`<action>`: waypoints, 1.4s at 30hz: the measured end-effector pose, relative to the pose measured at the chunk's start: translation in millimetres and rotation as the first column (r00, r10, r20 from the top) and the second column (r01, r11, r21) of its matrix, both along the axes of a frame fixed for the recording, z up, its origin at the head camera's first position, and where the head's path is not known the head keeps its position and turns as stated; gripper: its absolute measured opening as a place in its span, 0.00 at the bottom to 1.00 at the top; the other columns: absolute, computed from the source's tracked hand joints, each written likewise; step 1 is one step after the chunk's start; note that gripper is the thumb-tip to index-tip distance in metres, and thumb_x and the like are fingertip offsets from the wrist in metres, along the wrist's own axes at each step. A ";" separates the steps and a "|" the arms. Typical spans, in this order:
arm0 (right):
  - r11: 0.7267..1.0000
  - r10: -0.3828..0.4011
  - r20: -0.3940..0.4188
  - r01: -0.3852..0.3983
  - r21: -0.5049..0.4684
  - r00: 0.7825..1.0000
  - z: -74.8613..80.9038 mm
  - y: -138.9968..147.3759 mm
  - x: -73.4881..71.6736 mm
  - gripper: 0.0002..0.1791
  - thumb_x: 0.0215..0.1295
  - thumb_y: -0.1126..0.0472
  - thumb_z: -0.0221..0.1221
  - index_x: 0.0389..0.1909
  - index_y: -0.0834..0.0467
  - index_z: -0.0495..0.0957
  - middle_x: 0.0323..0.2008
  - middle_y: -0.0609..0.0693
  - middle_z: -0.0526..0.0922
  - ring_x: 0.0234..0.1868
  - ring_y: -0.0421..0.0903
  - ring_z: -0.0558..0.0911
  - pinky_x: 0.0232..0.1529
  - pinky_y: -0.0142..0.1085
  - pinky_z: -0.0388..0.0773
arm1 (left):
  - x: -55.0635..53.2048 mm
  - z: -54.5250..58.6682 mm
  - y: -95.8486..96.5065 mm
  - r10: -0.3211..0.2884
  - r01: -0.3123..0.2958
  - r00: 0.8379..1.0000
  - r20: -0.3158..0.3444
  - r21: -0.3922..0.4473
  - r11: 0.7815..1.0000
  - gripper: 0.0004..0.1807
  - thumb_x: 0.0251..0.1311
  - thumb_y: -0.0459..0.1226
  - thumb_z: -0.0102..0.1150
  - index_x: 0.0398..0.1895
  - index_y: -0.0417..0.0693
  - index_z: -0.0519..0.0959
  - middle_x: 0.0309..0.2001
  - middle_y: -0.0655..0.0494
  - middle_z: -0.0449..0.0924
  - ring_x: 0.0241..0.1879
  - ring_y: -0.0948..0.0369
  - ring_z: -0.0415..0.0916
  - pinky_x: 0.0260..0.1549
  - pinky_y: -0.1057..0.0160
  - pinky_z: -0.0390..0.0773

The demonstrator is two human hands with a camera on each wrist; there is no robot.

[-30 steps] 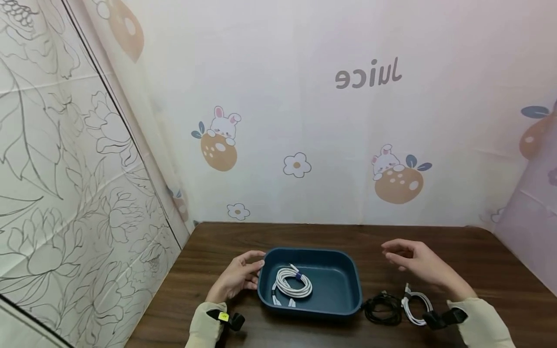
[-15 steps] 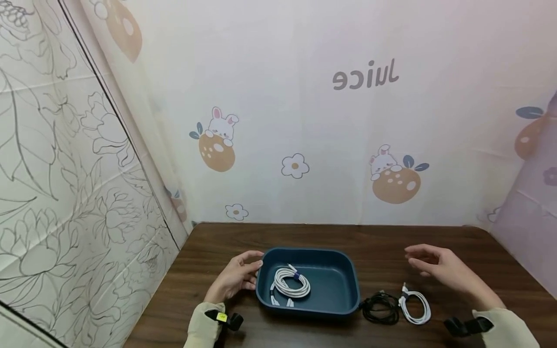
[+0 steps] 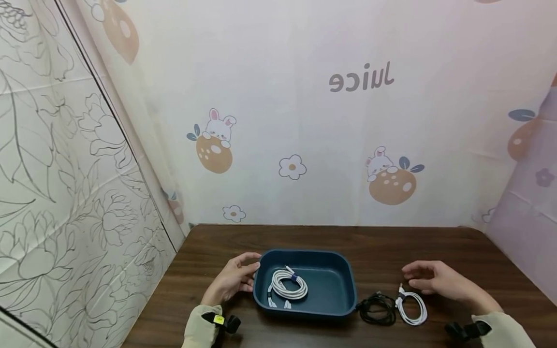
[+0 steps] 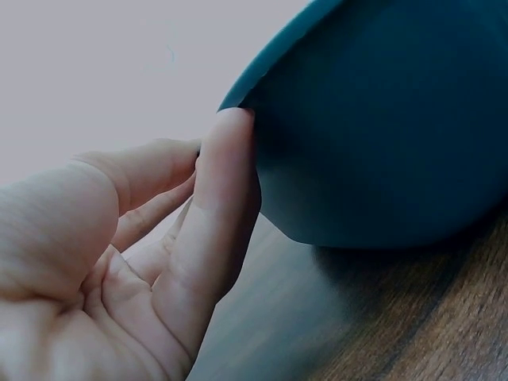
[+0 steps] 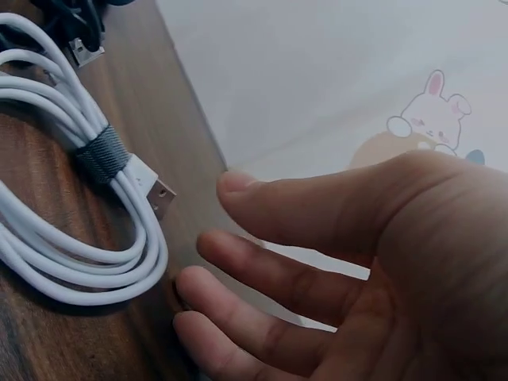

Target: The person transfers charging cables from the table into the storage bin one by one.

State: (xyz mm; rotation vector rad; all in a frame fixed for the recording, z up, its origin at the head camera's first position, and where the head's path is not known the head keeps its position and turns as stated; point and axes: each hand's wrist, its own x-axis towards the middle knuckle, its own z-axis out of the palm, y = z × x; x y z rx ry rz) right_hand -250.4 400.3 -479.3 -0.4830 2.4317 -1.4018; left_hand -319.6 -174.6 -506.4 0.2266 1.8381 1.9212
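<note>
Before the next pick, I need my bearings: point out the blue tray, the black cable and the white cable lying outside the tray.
Blue tray (image 3: 328,286): head view, bare floor.
Black cable (image 3: 365,306): head view, left side of its coil.
White cable (image 5: 151,238): right wrist view, loops below the strap.

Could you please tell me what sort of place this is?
It is probably an indoor tabletop work area: a dark wood-look table, a bunny-printed backdrop behind it, and coiled cables in and beside a blue tray.
</note>
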 end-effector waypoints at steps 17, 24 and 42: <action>0.981 0.184 0.027 -0.183 -0.058 0.982 -5.4 -0.4 -6.1 0.18 0.69 0.71 0.62 0.52 0.81 0.75 0.45 0.63 0.86 0.40 0.38 0.86 0.38 0.33 0.85 | 1.3 5.4 -3.8 -0.007 0.007 1.000 -0.012 -0.011 1.000 0.29 0.72 0.44 0.62 0.72 0.45 0.69 0.29 0.54 0.81 0.23 0.64 0.81 0.24 0.66 0.85; 0.981 0.189 0.030 -0.188 -0.045 0.981 -4.0 -3.1 -5.1 0.17 0.65 0.73 0.64 0.50 0.81 0.77 0.42 0.57 0.87 0.36 0.37 0.84 0.33 0.33 0.84 | 1.1 4.2 -2.1 0.006 -0.006 1.000 0.002 -0.004 1.000 0.28 0.71 0.45 0.63 0.70 0.48 0.71 0.29 0.54 0.81 0.23 0.63 0.80 0.24 0.65 0.85; 0.981 0.190 -0.021 -0.191 -0.024 0.981 -9.2 -8.7 -4.8 0.09 0.67 0.72 0.62 0.44 0.73 0.82 0.39 0.53 0.88 0.34 0.33 0.81 0.30 0.31 0.81 | 1.6 2.8 -0.8 0.005 -0.005 1.000 0.005 -0.003 1.000 0.27 0.71 0.44 0.63 0.70 0.48 0.71 0.29 0.54 0.80 0.22 0.63 0.80 0.24 0.65 0.86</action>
